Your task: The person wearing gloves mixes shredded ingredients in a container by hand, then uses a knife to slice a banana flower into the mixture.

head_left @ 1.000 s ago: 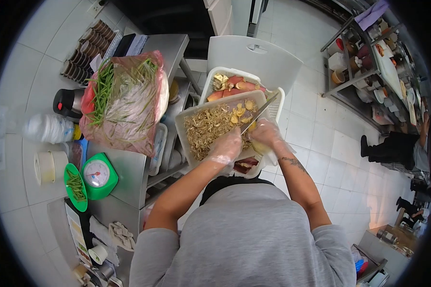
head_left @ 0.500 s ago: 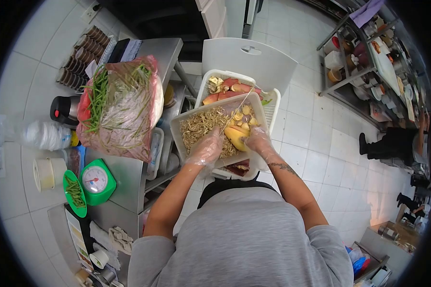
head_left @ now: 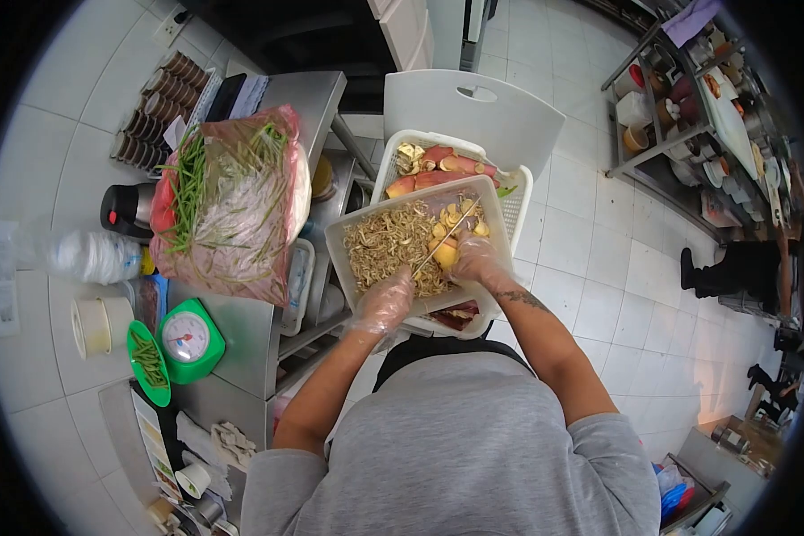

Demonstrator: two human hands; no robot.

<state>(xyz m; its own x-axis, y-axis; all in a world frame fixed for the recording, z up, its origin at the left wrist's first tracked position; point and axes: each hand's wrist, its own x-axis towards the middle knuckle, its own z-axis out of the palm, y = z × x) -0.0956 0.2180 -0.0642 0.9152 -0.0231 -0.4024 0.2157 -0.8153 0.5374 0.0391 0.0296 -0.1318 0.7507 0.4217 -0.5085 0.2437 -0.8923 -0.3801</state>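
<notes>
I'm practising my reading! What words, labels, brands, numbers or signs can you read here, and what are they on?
No text is clear enough to quote.
Green scale: its dial markings are too small and blurred to read.
Sheet with small pictures: any print is too small to read.

We see a person in a heather-grey T-shirt (head_left: pixel 451 438), finely streaked across the front, with 2 short sleeves (head_left: pixel 281 487) in the same fabric. A black garment (head_left: pixel 447 345) shows past its hem. We note 2 clear plastic gloves (head_left: pixel 380 314), thin and wrinkled, on the left hand (head_left: pixel 389 299) and right hand (head_left: pixel 480 259), and 1 dark tattoo (head_left: pixel 522 299) across the right forearm (head_left: pixel 545 339).
</notes>
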